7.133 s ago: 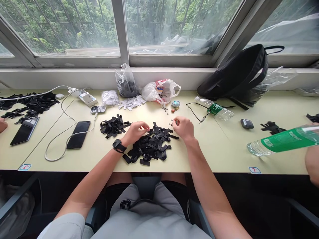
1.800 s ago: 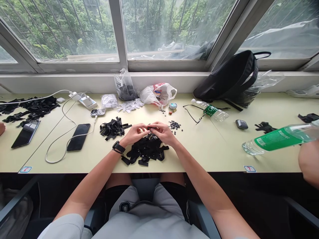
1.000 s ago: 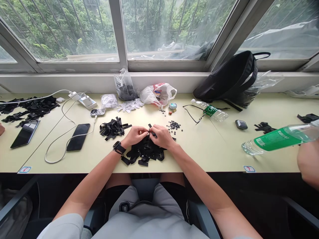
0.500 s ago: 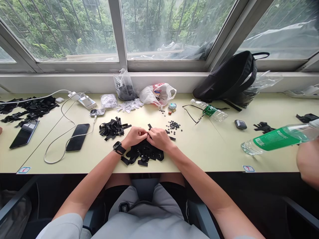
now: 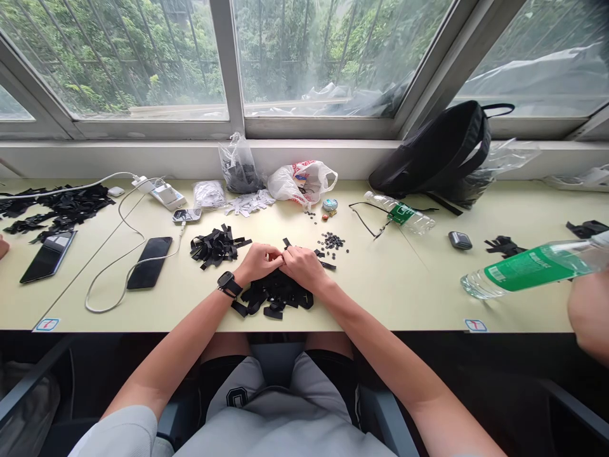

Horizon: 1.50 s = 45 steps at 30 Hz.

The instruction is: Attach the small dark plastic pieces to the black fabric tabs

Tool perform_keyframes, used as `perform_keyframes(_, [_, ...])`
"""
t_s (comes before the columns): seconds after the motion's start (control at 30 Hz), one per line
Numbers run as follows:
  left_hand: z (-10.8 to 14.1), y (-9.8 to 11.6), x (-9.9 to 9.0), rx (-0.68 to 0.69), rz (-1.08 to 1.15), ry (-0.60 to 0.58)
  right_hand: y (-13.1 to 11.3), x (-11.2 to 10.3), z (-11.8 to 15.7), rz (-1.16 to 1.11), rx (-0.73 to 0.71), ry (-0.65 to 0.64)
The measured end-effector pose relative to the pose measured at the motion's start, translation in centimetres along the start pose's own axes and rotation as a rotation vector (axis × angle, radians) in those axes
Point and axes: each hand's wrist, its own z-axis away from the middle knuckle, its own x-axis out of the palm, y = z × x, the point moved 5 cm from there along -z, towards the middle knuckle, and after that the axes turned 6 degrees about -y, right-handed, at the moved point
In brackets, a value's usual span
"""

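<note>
My left hand (image 5: 261, 262) and my right hand (image 5: 301, 265) meet fingertip to fingertip, both closed in a pinch. A black fabric strip (image 5: 286, 242) pokes out just beyond the fingers; most of it is hidden by them. Right under both hands lies a heap of black strips (image 5: 276, 294). To the left sits another pile of black strips (image 5: 216, 245). Small black ring-like pieces (image 5: 332, 241) are scattered beyond my right hand, with a few loose strips (image 5: 326, 261) beside its knuckles. A black watch (image 5: 229, 284) is on my left wrist.
Leftward lie a phone (image 5: 149, 263), a white cable (image 5: 95, 279) and a second phone (image 5: 47, 257). Plastic bags (image 5: 302, 183) stand by the window. Glasses (image 5: 373, 231), a small bottle (image 5: 402, 212), a black bag (image 5: 432, 152) and a large bottle (image 5: 528, 265) are rightward, near another person's arm (image 5: 590, 311).
The whole view has shifted very slightly. Both hands stay pinched together over the heap, with almost no visible movement.
</note>
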Motion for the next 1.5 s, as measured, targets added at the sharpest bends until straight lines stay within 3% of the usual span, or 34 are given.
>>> perform_keyframes(1.17, [0.0, 0.1, 0.3, -0.010, 0.085, 0.005, 0.4, -0.1, 0.2, -0.086, 0.039, -0.083])
perform_keyframes(1.37, [-0.1, 0.0, 0.2, -0.035, 0.120, 0.015, 0.6, -0.6, 0.2, -0.156, 0.057, -0.012])
perform_keyframes(1.5, [-0.2, -0.4, -0.4, -0.064, 0.125, 0.087, 1.5, -1.2, 0.3, -0.293, 0.133, 0.118])
